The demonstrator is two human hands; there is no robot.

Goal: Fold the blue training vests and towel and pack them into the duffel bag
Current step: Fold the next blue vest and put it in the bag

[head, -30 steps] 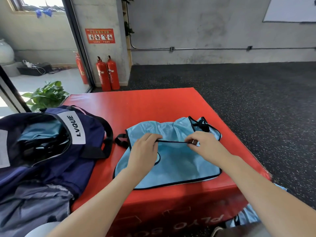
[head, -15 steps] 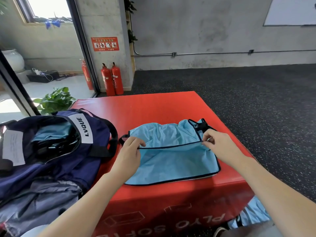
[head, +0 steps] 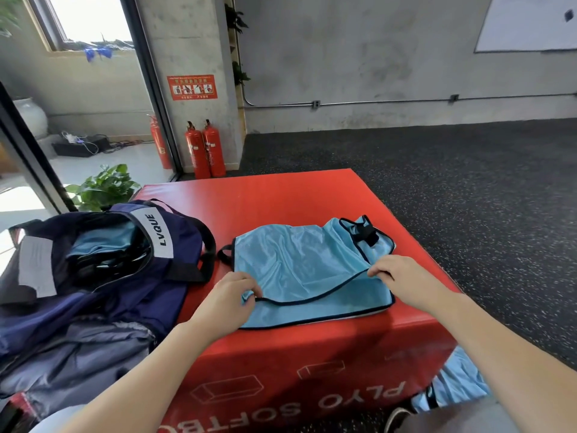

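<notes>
Left hand (head: 229,300) and right hand (head: 402,278) each pinch the black-trimmed folded edge of the blue vest (head: 312,270), which lies on the red box (head: 281,201). Box lettering is upside down and cut off: "PLYO SOFTB". Duffel bag (head: 103,276), labelled "LVQUE", sits left, open, with blue fabric inside; other contents unclear. More blue cloth (head: 452,385) lies partly hidden below the box.

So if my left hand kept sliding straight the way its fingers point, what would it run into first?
The left hand points right along the blue vest, so it would probably meet the right hand first.
</notes>
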